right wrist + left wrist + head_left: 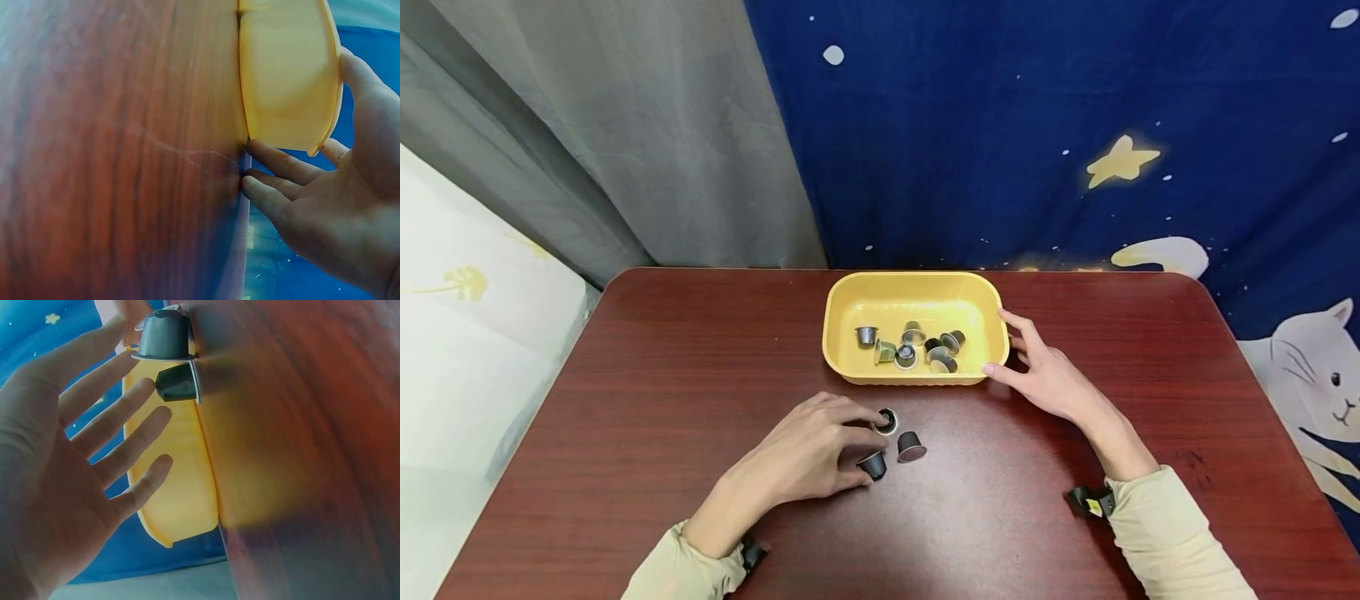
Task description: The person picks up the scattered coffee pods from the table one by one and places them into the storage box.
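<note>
My left hand [808,446] reaches over three dark coffee capsules on the table. One capsule [887,422] sits by its index fingertip, and another capsule [873,464] lies between thumb and fingers. A third capsule [911,447] stands just to the right, apart from the hand. In the left wrist view the fingers are spread and fairly straight, close beside two capsules, a dark upright one [164,336] and one on its side [178,382]. At the right end of a yellow plastic basin [842,367], my right hand [1047,375] touches the rim with thumb and fingers extended.
Inside the basin lie several more coffee capsules [913,333], dark, green and metallic. The basin stands near the far edge of the reddish-brown wooden table [700,350]. Behind the table hang a grey curtain [647,125] and a blue patterned curtain [962,125].
</note>
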Demonstrator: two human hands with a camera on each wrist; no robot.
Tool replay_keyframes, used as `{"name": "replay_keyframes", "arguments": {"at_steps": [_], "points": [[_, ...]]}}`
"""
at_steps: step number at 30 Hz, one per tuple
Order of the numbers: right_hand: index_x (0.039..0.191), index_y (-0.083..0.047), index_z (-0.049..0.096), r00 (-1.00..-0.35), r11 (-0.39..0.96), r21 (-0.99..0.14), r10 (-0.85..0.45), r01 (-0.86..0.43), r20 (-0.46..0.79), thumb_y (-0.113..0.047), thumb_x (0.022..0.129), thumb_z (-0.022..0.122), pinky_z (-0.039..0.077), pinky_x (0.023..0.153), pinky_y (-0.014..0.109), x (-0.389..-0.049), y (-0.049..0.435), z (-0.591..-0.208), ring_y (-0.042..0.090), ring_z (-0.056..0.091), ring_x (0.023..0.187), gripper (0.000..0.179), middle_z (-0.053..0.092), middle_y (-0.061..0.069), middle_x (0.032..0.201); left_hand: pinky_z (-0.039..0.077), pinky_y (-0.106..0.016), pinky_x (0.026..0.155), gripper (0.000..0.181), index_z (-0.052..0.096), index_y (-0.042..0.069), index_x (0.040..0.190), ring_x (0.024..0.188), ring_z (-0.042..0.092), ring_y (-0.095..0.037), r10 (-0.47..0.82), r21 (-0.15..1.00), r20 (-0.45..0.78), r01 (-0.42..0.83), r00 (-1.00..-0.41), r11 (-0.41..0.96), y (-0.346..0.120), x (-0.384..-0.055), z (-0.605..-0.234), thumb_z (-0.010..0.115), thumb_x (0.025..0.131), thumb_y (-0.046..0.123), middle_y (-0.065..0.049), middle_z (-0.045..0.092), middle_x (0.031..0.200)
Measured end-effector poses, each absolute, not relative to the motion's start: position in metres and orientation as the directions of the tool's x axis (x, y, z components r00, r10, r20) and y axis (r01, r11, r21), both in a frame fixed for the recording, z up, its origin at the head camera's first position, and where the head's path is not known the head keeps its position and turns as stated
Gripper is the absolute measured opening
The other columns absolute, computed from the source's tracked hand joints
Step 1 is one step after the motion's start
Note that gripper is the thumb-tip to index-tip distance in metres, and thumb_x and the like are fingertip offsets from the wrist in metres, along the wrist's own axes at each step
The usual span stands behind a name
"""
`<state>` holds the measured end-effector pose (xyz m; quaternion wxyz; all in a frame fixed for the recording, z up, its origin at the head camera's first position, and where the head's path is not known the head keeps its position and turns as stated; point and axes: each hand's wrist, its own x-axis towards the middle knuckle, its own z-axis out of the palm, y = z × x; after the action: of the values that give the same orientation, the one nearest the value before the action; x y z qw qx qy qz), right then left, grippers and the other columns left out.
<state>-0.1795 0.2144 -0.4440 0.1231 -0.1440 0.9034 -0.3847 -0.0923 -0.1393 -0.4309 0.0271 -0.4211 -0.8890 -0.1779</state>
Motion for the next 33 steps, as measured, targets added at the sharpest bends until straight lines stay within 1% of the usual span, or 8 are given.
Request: {"name": "replay_keyframes", "arguments": {"at_steps": [7, 14, 22, 27, 33], "points": [[0.158, -0.029, 0.014, -0.927, 0.662, -0.730, -0.359, -0.169, -0.111, -0.047, 0.091, 0.069, 0.040, 0.106, 0.053, -0.1807, 0.2152, -0.4433, 0.036, 0.046, 0.136, 0.089, 0.044, 0.025, 0.148, 0.042, -0.035, 0.101, 0.039, 0.077, 0.029, 0.109, 0.116, 0.058, -0.013, 0.754, 0.284, 0.180, 0.767, -0.632, 0.575, -0.1372, -0.0932, -0.4307, 0.087, 0.074, 0.040, 0.011, 0.066, 0.119], [0.158, -0.030, 0.014, -0.929, 0.670, -0.723, -0.353, -0.168, -0.112, -0.049, 0.091, 0.068, 0.038, 0.107, 0.055, -0.1801, 0.2154, -0.4453, 0.036, 0.048, 0.134, 0.088, 0.046, 0.025, 0.146, 0.043, -0.037, 0.099, 0.039, 0.077, 0.028, 0.109, 0.115, 0.059, -0.012, 0.765, 0.277, 0.139, 0.766, -0.629, 0.579, -0.1354, -0.0919, -0.4335, 0.087, 0.073, 0.038, 0.012, 0.066, 0.118], [0.158, -0.032, 0.013, -0.928, 0.671, -0.721, -0.357, -0.175, -0.107, -0.049, 0.091, 0.068, 0.039, 0.106, 0.055, -0.1780, 0.2168, -0.4470, 0.036, 0.047, 0.134, 0.088, 0.048, 0.025, 0.145, 0.042, -0.038, 0.100, 0.037, 0.077, 0.029, 0.110, 0.116, 0.057, -0.013, 0.763, 0.268, 0.028, 0.740, -0.646, 0.617, -0.1327, -0.0906, -0.4338, 0.085, 0.075, 0.038, 0.012, 0.065, 0.121], [0.158, -0.031, 0.013, -0.928, 0.670, -0.722, -0.357, -0.173, -0.108, -0.049, 0.091, 0.068, 0.039, 0.106, 0.055, -0.1772, 0.2173, -0.4461, 0.036, 0.046, 0.135, 0.088, 0.047, 0.026, 0.146, 0.042, -0.037, 0.100, 0.036, 0.077, 0.029, 0.107, 0.114, 0.057, -0.012, 0.762, 0.264, 0.017, 0.738, -0.648, 0.621, -0.1313, -0.0907, -0.4341, 0.086, 0.074, 0.039, 0.013, 0.065, 0.120], [0.158, -0.031, 0.014, -0.928, 0.666, -0.724, -0.360, -0.182, -0.097, -0.049, 0.091, 0.068, 0.040, 0.105, 0.054, -0.1776, 0.2156, -0.4453, 0.035, 0.047, 0.135, 0.088, 0.049, 0.022, 0.145, 0.043, -0.037, 0.099, 0.035, 0.077, 0.031, 0.104, 0.113, 0.056, -0.011, 0.757, 0.262, 0.016, 0.734, -0.653, 0.627, -0.1320, -0.0908, -0.4346, 0.086, 0.072, 0.043, 0.013, 0.065, 0.120]]}}
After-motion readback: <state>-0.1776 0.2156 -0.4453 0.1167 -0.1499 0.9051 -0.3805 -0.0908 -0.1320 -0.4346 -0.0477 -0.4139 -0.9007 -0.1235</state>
